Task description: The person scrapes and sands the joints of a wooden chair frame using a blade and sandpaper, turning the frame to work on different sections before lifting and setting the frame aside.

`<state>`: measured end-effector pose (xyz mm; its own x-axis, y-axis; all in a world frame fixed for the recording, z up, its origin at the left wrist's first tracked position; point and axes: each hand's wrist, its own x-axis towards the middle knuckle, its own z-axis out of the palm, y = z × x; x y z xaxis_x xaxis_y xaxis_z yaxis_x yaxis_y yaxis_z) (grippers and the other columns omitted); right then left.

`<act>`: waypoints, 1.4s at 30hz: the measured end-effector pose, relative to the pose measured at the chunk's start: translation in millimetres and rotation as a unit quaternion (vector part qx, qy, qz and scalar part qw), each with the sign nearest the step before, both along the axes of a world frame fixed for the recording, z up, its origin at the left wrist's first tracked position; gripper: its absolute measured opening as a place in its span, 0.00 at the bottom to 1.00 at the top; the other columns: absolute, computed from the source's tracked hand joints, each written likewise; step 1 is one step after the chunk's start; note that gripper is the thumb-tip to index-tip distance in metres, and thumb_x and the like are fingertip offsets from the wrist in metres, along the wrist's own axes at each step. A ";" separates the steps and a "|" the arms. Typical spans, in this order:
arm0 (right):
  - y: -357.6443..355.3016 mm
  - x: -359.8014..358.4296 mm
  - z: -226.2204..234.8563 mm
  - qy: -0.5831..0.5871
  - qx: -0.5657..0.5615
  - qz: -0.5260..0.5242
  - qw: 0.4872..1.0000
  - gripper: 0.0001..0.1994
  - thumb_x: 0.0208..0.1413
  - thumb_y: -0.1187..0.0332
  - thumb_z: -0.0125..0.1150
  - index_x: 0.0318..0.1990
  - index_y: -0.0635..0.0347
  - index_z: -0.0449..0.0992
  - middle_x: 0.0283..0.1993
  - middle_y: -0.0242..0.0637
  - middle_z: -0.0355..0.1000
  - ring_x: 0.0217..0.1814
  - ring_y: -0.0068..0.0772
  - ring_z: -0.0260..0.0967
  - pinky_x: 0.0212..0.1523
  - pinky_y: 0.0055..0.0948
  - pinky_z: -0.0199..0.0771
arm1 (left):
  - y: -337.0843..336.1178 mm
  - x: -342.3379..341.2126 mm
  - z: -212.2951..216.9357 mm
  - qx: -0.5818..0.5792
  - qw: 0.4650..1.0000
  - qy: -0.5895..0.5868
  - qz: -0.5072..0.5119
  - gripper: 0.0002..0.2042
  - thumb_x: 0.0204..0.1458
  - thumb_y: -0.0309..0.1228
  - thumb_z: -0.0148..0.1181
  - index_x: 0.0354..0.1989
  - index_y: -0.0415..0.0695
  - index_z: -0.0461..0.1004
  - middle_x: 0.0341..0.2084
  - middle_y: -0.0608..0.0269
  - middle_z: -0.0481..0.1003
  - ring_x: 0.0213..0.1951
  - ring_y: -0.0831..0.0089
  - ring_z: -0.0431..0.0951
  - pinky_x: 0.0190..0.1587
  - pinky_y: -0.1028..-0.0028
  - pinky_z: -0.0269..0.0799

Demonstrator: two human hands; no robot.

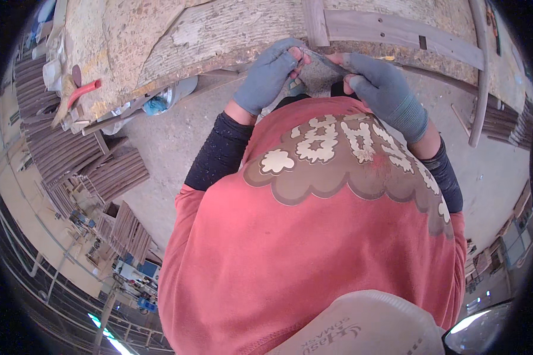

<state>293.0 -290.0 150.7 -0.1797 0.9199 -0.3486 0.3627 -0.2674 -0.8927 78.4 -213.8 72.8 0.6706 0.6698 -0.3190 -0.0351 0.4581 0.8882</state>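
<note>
In front of my body, at the near edge of the workbench point(219, 56), a thin dark grey strip point(330, 64) stretches between my hands. It looks flat and slightly bent, but its kind is unclear. My left hand point(266, 77), in a grey glove with bare fingertips, pinches its left end. My right hand point(391, 92), gloved the same way, is closed on the other end, thumb and forefinger pressed together. Just beyond the hands, a wooden frame piece point(397, 31) with small holes and a slot lies on the bench, joined to a long curved post point(481, 83).
A red-handled tool point(84, 93) rests at the bench's left end. Below it hang plastic bags, one with something blue point(156, 105) inside. Stacks of wooden parts point(59, 142) stand on the floor at left, and more point(509, 121) at right.
</note>
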 end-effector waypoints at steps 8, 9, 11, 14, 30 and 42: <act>-8.1 -1.1 -3.6 0.039 -0.013 -0.050 0.998 0.19 0.54 0.73 0.45 0.54 0.56 0.71 0.23 0.29 0.66 0.26 0.20 0.63 0.31 0.23 0.68 | 1.6 10.8 -9.0 0.032 0.999 0.024 0.000 0.16 0.62 0.42 0.46 0.42 0.40 0.69 0.27 0.68 0.68 0.30 0.80 0.64 0.33 0.79 0.62; -9.8 -1.9 -7.2 0.045 -0.017 -0.061 0.997 0.19 0.54 0.74 0.45 0.54 0.57 0.71 0.23 0.29 0.66 0.25 0.19 0.62 0.30 0.22 0.67 | 2.2 11.1 -14.0 0.049 0.998 0.040 0.005 0.16 0.62 0.42 0.46 0.42 0.40 0.69 0.27 0.68 0.68 0.29 0.80 0.64 0.33 0.79 0.62; -11.6 -0.7 -11.4 0.053 -0.018 -0.081 0.995 0.19 0.54 0.74 0.45 0.54 0.57 0.71 0.23 0.28 0.66 0.24 0.19 0.61 0.29 0.22 0.67 | 3.9 13.1 -18.4 0.068 0.996 0.057 0.000 0.16 0.62 0.42 0.47 0.42 0.39 0.70 0.26 0.69 0.67 0.29 0.80 0.64 0.33 0.79 0.62; -13.3 3.3 -16.7 0.108 -0.084 -0.110 0.984 0.19 0.54 0.73 0.46 0.54 0.55 0.72 0.23 0.27 0.66 0.23 0.18 0.61 0.28 0.22 0.66 | 8.8 18.2 -22.5 0.104 0.991 0.078 0.007 0.16 0.60 0.43 0.49 0.41 0.41 0.70 0.24 0.70 0.67 0.28 0.81 0.64 0.32 0.80 0.63; 25.0 15.5 -90.0 -0.246 0.036 -0.142 0.958 0.19 0.55 0.69 0.46 0.55 0.52 0.70 0.42 0.52 0.73 0.41 0.49 0.73 0.46 0.37 0.70 | 55.6 51.9 -66.3 0.022 0.996 0.036 0.081 0.07 0.51 0.27 0.59 0.35 0.43 0.67 0.20 0.66 0.71 0.18 0.79 0.70 0.19 0.79 0.66; 35.8 -0.1 -85.4 -0.376 0.070 -0.064 0.922 0.18 0.53 0.72 0.48 0.53 0.56 0.69 0.38 0.53 0.72 0.39 0.53 0.72 0.41 0.43 0.72 | 58.1 50.8 -65.7 0.033 0.995 0.064 0.072 0.09 0.51 0.29 0.60 0.36 0.43 0.67 0.18 0.65 0.71 0.19 0.77 0.70 0.20 0.78 0.66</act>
